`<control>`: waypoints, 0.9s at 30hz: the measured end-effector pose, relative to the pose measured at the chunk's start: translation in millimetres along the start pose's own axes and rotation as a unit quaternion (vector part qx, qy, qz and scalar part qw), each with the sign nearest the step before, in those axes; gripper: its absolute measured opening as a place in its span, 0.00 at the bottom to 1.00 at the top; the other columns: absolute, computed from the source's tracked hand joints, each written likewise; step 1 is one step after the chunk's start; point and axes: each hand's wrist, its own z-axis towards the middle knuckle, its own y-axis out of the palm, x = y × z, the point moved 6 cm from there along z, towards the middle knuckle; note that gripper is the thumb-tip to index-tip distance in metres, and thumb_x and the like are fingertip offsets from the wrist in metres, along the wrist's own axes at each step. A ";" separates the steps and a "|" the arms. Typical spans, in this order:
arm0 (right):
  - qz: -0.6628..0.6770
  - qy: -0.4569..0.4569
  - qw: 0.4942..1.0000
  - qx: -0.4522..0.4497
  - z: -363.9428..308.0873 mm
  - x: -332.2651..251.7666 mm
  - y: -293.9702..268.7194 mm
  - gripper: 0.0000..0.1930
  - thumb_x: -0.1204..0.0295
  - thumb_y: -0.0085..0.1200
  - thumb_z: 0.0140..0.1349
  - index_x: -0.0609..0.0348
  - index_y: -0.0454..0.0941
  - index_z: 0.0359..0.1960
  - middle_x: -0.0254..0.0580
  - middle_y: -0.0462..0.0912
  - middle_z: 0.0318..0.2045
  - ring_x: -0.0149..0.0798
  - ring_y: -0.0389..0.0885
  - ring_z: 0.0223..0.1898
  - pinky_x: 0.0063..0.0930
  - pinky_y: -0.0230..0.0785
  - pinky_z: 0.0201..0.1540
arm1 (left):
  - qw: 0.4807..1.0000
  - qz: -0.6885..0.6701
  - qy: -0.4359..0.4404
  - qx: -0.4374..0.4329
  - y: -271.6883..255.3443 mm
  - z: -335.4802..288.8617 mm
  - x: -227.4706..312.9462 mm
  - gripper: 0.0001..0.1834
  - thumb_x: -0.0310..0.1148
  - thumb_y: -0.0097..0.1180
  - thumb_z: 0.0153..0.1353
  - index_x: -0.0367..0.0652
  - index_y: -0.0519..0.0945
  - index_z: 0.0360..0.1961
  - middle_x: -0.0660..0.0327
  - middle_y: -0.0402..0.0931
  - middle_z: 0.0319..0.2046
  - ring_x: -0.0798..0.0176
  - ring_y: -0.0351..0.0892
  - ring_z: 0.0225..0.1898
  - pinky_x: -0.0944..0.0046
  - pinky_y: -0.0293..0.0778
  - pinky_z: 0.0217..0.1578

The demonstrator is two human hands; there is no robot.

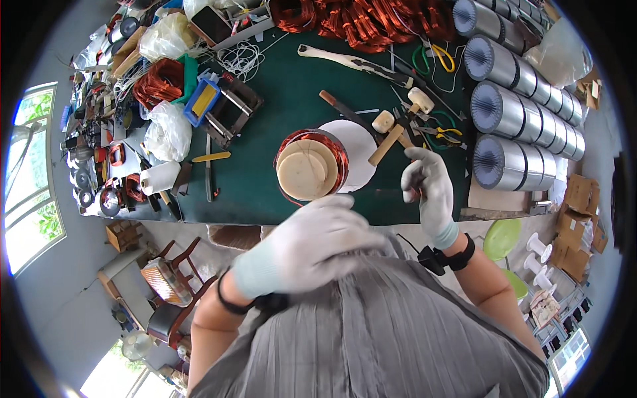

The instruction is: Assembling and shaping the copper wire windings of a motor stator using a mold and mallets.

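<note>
My left hand, in a white knitted glove, is in front of my shirt near the table's front edge. Motion smears its fingers, so what they hold, if anything, cannot be made out. To the right, my gloved right hand is raised beside the table edge, its fingers loosely bent and apart, with nothing visible between them. Beyond the left hand stands a copper-wire winding, with pale stepped round discs on top. A white round sheet lies partly under it. Near the right hand are a wooden-handled mallet and another mallet head.
Stacked metallic cylinders line the right side of the green table. Yellow-handled pliers, a yellow strip and a metal fixture lie about. Bundles of copper coils fill the far edge.
</note>
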 end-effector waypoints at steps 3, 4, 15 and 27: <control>0.044 0.095 0.992 0.068 2.5 46.3 -22.4 0.33 0.41 0.37 0.76 0.63 0.73 0.57 0.34 0.77 0.31 0.25 0.74 0.26 0.19 0.66 0.29 | 0.919 -0.295 -0.021 0.259 -76.3 -45.2 -2.9 0.15 0.37 0.49 0.75 0.37 0.80 0.51 0.54 0.81 0.46 0.51 0.80 0.53 0.47 0.70 0.61; 0.072 0.185 0.974 0.105 0.6 73.0 -27.9 0.32 0.42 0.35 0.77 0.62 0.74 0.56 0.34 0.77 0.31 0.27 0.75 0.26 0.20 0.68 0.28 | 0.844 -0.376 -0.032 0.381 -93.7 -65.7 -19.5 0.18 0.38 0.45 0.77 0.35 0.80 0.50 0.54 0.82 0.46 0.53 0.80 0.53 0.50 0.73 0.58; 0.149 0.259 0.949 0.099 76.1 167.0 30.2 0.37 0.38 0.36 0.75 0.59 0.72 0.66 0.44 0.79 0.56 0.40 0.74 0.57 0.37 0.63 0.61 | 0.585 -0.599 -0.384 0.390 19.9 -111.5 -303.4 0.19 0.43 0.45 0.78 0.41 0.81 0.52 0.57 0.85 0.46 0.61 0.85 0.45 0.59 0.81 0.51; 0.022 0.296 0.950 0.099 65.0 219.1 39.2 0.21 0.58 0.46 0.75 0.58 0.77 0.61 0.42 0.80 0.53 0.38 0.76 0.56 0.32 0.67 0.61 | 0.444 -0.667 -0.412 0.435 43.1 -103.0 -322.5 0.17 0.41 0.48 0.75 0.40 0.82 0.44 0.56 0.87 0.39 0.58 0.87 0.37 0.58 0.84 0.45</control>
